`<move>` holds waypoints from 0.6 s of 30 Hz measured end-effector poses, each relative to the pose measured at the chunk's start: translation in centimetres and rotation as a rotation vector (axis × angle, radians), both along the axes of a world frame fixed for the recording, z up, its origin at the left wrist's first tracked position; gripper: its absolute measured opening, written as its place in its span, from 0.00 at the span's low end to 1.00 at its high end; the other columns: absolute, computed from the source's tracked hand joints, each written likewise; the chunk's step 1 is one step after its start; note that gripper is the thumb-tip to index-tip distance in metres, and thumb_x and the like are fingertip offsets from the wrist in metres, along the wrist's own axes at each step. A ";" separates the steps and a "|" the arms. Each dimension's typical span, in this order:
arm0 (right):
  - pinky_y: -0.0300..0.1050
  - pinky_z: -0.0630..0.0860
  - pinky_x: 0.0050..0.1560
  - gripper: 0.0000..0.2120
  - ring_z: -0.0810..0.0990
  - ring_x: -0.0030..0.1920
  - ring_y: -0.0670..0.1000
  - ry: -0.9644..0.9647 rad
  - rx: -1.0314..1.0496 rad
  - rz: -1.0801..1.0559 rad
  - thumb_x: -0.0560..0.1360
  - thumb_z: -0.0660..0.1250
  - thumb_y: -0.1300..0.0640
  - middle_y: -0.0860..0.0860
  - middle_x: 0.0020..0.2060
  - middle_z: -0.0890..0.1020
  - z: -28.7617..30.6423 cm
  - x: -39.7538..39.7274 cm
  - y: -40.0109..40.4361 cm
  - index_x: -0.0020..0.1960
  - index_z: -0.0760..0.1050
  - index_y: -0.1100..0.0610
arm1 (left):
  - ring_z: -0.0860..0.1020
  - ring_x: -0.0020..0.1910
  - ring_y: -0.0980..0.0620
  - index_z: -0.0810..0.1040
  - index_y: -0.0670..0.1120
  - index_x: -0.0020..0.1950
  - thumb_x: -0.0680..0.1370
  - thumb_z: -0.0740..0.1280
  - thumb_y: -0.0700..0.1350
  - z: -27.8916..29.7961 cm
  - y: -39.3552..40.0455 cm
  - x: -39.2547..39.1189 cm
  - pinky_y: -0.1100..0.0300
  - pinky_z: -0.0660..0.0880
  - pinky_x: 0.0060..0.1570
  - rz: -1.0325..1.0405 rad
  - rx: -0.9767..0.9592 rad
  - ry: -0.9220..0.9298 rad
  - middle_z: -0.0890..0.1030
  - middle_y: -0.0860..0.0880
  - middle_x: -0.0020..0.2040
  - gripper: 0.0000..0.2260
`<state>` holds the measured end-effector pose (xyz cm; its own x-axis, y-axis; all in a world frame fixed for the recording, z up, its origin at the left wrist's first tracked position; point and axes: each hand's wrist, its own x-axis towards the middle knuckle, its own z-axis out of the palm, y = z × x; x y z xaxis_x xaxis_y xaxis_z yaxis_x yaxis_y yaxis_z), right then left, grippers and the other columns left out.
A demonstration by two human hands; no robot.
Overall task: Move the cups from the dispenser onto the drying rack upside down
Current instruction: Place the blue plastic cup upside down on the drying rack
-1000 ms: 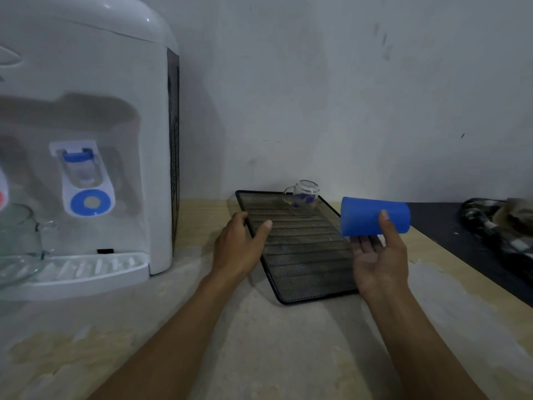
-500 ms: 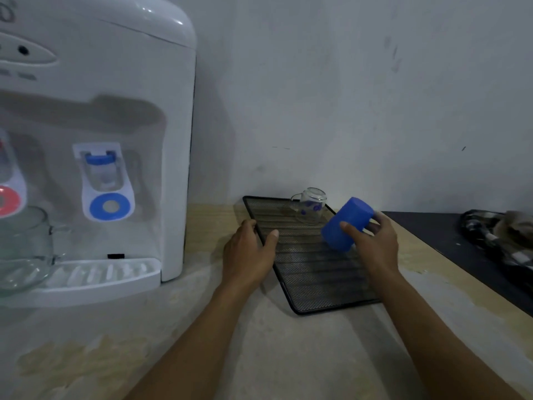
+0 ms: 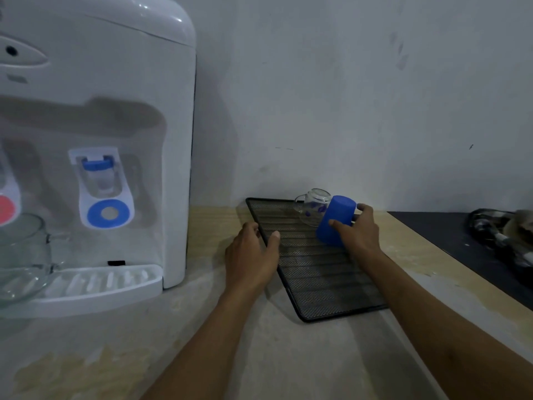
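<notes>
My right hand [image 3: 359, 235] grips a blue plastic cup [image 3: 336, 219], tilted with its mouth down toward the black mesh drying rack [image 3: 320, 281]. The cup's rim looks at or just above the mesh; I cannot tell if it touches. Right behind it, a small clear glass cup with blue dots [image 3: 313, 206] stands upside down at the rack's far end. My left hand [image 3: 253, 255] holds the rack's left edge, thumb on the mesh. A clear glass mug [image 3: 21, 255] sits on the drip tray of the white water dispenser [image 3: 138, 82] at far left.
The dispenser stands at the left on a pale worn counter [image 3: 259, 356], against a white wall. A dark mat [image 3: 450, 235] lies to the right of the rack with a checked cloth [image 3: 501, 232] on it.
My right hand has turned the blue cup from lying sideways in the air to mouth-down and lowered it onto the rack beside the glass cup. The left hand stayed on the rack's edge.
</notes>
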<state>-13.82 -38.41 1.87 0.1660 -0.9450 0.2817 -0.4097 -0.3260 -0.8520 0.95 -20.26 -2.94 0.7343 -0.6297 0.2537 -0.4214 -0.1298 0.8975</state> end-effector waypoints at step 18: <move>0.58 0.75 0.64 0.46 0.77 0.67 0.63 0.052 -0.011 -0.061 0.72 0.79 0.56 0.63 0.70 0.74 -1.3 0.3 0.0 0.80 0.55 0.59 | 0.77 0.63 0.50 0.74 0.52 0.65 0.79 0.64 0.62 0.2 0.1 0.0 0.45 0.75 0.65 0.001 -0.022 0.045 0.80 0.52 0.64 0.20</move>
